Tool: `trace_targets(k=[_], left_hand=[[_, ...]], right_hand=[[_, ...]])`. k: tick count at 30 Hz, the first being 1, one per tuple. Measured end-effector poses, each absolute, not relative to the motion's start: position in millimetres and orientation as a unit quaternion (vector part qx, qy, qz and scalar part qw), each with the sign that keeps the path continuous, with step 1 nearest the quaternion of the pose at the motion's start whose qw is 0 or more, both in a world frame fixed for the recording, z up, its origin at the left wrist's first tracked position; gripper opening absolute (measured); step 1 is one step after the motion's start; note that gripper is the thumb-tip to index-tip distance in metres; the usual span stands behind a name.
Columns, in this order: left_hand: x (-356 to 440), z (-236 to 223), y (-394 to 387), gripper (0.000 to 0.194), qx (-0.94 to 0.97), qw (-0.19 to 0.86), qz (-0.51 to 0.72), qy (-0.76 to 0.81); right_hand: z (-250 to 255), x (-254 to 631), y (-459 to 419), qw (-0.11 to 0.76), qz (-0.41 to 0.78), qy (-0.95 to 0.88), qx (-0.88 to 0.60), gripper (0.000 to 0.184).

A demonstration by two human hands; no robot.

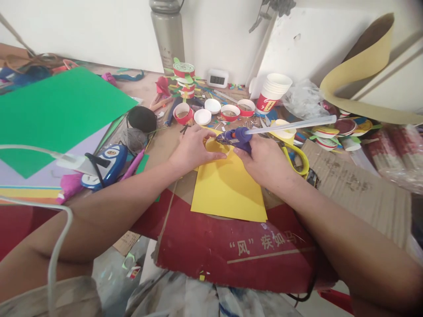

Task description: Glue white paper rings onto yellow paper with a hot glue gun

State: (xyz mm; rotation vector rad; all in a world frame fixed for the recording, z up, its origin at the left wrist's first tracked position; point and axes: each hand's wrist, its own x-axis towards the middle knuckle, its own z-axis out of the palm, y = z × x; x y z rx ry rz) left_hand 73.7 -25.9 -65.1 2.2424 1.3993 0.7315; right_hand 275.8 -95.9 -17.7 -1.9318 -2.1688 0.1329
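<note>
My right hand (pixel 264 160) is closed around a purple glue gun (pixel 236 137) with a long clear glue stick (pixel 291 125) sticking out of its back. The gun's nozzle points left at a small curled yellow paper piece (pixel 214 144). My left hand (pixel 193 149) pinches and steadies that piece, fingers pressed on it. Both hands rest over a yellow paper sheet (pixel 228 187) lying on red printed cardboard (pixel 231 246).
A large green sheet (pixel 56 110) lies at the left over purple paper. Cut red-and-white paper cups (pixel 211 112), a cup stack (pixel 273 92), yellow-handled scissors (pixel 299 156), a blue tape dispenser (pixel 107 165), a grey bottle (pixel 168 35) and a white cable (pixel 56 246) crowd the table.
</note>
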Motion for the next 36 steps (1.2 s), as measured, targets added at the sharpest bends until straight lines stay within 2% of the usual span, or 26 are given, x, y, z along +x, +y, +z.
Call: trace_targets(k=[8, 15, 27, 36], left_hand=[[75, -67, -26, 0.055, 0.799, 0.192, 0.267, 0.504], [76, -65, -27, 0.054, 0.799, 0.195, 0.257, 0.507], [78, -65, -26, 0.054, 0.794, 0.198, 0.261, 0.513], [79, -66, -26, 0.055, 0.791, 0.204, 0.265, 0.513]], right_hand=[[-24, 282, -98, 0.124, -0.015, -0.744, -0.656, 0.026], [-23, 274, -95, 0.124, 0.02, -0.745, -0.655, 0.032], [-20, 279, -100, 0.11, -0.015, -0.741, -0.662, 0.027], [-21, 277, -99, 0.107, -0.008, -0.746, -0.658, 0.031]])
